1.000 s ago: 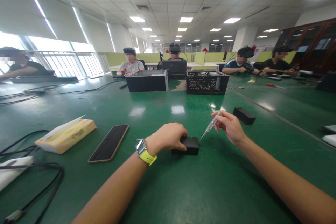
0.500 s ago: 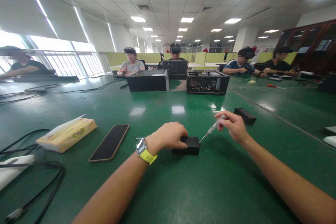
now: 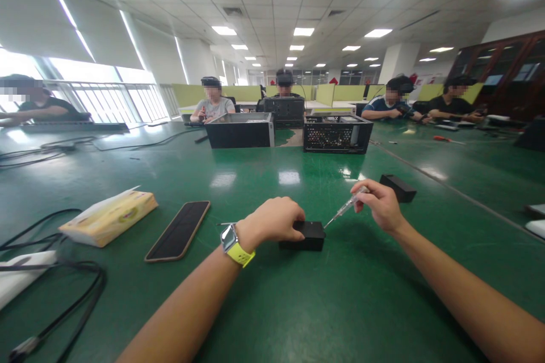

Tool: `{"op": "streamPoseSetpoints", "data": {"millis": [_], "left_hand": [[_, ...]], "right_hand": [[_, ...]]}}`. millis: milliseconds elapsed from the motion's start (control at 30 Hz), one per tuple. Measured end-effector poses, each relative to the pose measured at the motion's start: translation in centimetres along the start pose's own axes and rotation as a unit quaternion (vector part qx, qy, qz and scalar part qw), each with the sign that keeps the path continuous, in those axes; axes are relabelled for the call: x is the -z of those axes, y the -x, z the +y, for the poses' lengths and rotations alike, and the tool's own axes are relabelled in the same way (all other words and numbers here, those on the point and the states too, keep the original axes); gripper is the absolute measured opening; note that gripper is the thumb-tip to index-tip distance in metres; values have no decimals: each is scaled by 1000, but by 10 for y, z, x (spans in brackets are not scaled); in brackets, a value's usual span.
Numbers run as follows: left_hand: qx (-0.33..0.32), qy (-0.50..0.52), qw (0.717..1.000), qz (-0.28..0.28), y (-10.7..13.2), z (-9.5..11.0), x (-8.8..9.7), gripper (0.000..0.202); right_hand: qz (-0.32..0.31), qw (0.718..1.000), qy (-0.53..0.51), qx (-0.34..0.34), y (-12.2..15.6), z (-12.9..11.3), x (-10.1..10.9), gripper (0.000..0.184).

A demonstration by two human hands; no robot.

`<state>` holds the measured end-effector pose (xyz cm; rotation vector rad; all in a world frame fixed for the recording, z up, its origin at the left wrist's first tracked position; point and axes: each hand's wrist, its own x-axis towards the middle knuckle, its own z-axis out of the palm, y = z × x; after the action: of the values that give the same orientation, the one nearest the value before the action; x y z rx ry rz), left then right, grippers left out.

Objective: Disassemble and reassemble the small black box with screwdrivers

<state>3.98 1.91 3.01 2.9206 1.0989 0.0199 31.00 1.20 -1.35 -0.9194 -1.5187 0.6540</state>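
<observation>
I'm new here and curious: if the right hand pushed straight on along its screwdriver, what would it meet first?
Probably the right end of the black box under the left hand: the screwdriver in the right hand slants down toward it. Whether they touch is unclear.

Reaching in from both sides.
I have the left hand palm-down in a curled grip, the right hand raised in a pinch, both forearms slanting inward.

Head-worn view, forward-down across green tabletop
</observation>
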Motion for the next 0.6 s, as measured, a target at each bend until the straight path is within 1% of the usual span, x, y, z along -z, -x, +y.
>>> {"op": "streamPoseSetpoints", "data": {"millis": [133,200,300,367,433,500,600], "left_hand": [[2,9,1000,0,-1,0,-1,32],[3,10,1000,-1,-1,0,-1,32],[3,14,1000,-7,0,0,0,34],[2,13,1000,-10,0,1,0,36],[0,12,1000,-9,0,1,1,38],[2,11,1000,-7,1,1,1,37],[3,11,1000,-7,2,1,1,35]], "right_hand": [[-18,1000,0,-10,0,1,-2,9],[-47,999,8,-25,-1,3,-2,9],[-140,986,43,-74,-4,6,4,10],[-208,969,64,-114,-7,9,11,12],[-252,954,68,-144,-10,12,18,15],[-273,946,60,-162,-12,14,25,18],[-271,947,44,-167,-15,15,32,19]]}}
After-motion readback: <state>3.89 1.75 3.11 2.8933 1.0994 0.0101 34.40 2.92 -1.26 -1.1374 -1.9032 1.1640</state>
